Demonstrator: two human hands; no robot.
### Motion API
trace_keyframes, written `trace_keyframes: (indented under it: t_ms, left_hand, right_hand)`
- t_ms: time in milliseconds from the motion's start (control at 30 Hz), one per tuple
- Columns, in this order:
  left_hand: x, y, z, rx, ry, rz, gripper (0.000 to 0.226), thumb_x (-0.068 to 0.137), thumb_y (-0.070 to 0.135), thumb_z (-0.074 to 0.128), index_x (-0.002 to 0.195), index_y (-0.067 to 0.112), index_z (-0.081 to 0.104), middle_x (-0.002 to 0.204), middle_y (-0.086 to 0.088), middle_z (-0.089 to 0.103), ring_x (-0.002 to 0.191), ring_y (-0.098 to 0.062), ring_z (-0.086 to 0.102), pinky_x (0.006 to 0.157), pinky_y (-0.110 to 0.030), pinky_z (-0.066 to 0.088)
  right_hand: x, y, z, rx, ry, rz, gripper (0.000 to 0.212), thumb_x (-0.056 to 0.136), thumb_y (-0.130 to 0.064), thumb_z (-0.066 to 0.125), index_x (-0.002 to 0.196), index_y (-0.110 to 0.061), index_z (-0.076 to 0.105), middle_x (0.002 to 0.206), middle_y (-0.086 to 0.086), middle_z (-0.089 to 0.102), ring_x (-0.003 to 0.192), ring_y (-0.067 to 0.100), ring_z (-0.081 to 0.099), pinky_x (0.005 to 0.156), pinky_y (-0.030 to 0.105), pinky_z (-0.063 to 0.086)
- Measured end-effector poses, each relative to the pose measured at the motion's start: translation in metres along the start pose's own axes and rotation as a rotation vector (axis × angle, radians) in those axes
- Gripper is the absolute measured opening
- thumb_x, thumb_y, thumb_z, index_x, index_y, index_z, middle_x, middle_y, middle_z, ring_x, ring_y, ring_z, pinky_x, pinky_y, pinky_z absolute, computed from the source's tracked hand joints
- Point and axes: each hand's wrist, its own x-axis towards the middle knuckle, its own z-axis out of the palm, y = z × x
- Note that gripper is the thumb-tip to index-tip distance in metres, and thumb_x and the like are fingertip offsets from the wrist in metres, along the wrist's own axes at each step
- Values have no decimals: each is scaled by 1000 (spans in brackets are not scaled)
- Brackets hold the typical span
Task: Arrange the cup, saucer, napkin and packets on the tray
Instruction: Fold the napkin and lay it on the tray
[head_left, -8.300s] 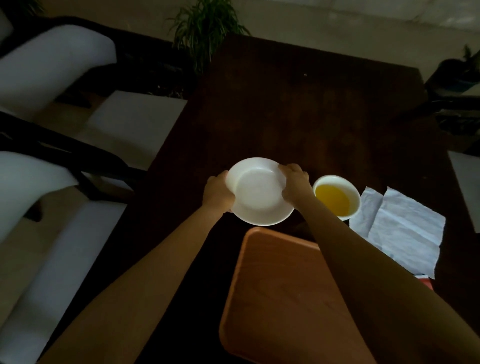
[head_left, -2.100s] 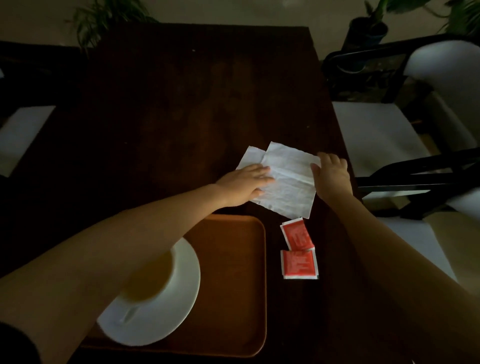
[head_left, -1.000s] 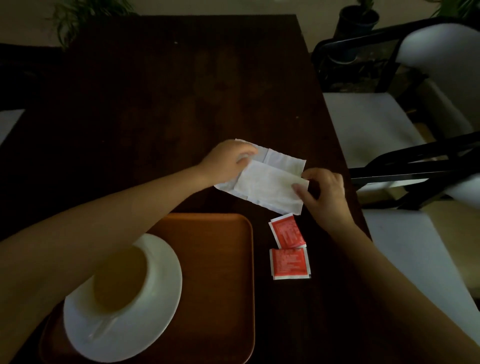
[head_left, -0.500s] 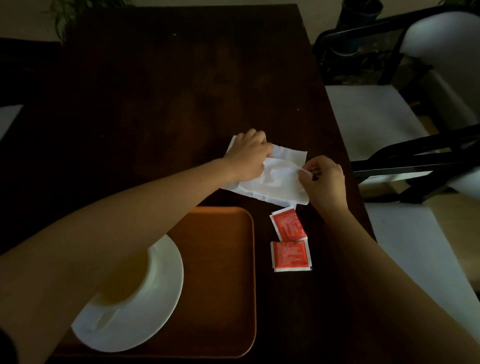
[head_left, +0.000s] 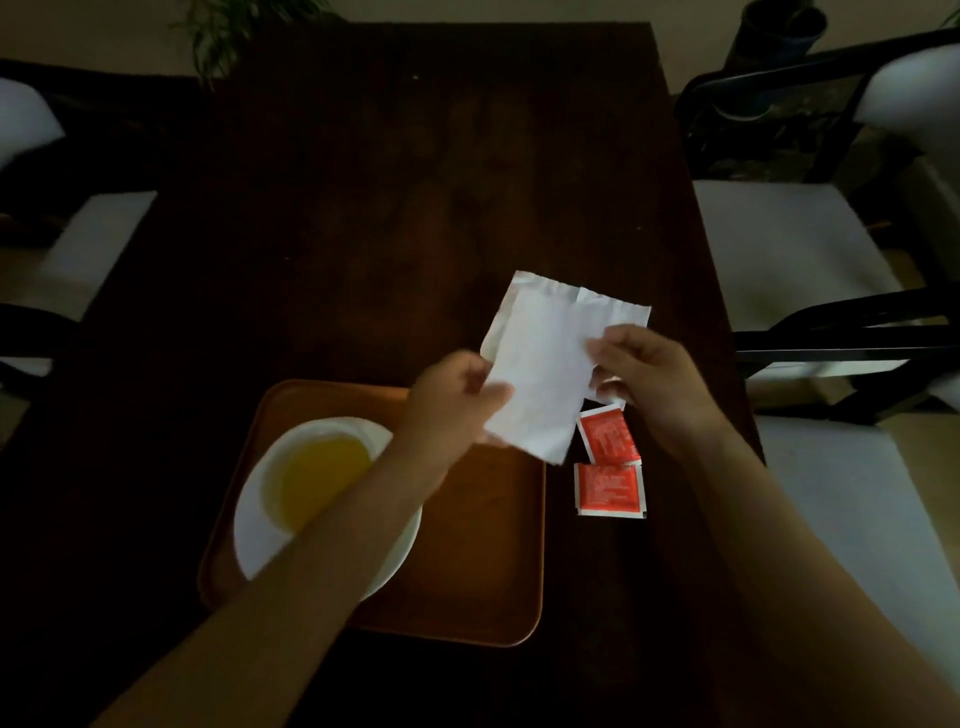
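A folded white napkin is held up over the dark table, just beyond the tray's far right corner. My left hand pinches its lower left edge and my right hand grips its right side. On the orange tray a white saucer carries a white cup of yellow liquid; my left forearm crosses over them. Two red packets lie on the table right of the tray, one behind the other.
The dark wooden table stretches ahead. White-cushioned chairs with black frames stand at the right and left. Potted plants sit beyond the far corners.
The napkin has been folded smaller and lifted off the table; both hands have drawn it back toward the tray. The cup on its saucer stands on the tray, unlike eight seconds ago.
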Motion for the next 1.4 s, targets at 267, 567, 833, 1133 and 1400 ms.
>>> trace_keyframes:
  t_ms: [267,567,833,1133,1400]
  left_hand:
    - [-57,-74,-8,190,169,-82,17,89,12,55,106,15,54,92,4,60,63,-11,68,50,-17,55]
    - [-62,-85,1,493,152,-18,39,91,11,49,129,14,43,110,-8,63,83,-21,66,76,-38,57]
    - [-70,-91,-5,818,129,73,41,91,20,50,129,17,37,113,-4,60,95,-15,60,75,-21,44]
    - [-59,-68,5,893,122,266,32,92,22,48,123,17,44,114,-3,57,93,-14,58,71,-20,43]
    - [44,-18,54,921,148,361,25,89,12,47,113,8,51,118,-13,54,110,-29,47,85,-39,44]
  right_hand:
    - [-27,16,56,-379,-42,126,7,85,-16,60,87,-10,59,74,4,65,61,12,62,53,18,46]
    - [-46,34,82,-860,167,-121,11,84,-16,58,88,-7,63,94,11,65,89,24,57,77,35,48]
    - [-49,47,89,-1105,218,-144,17,85,-16,55,102,-10,55,106,9,57,101,24,51,89,36,42]
    - [-32,39,50,-777,348,-57,24,83,-15,61,104,-6,55,106,14,60,102,28,52,81,34,43]
    - [24,29,-8,-1005,338,101,36,90,-22,52,121,-4,50,124,21,52,116,35,46,92,45,43]
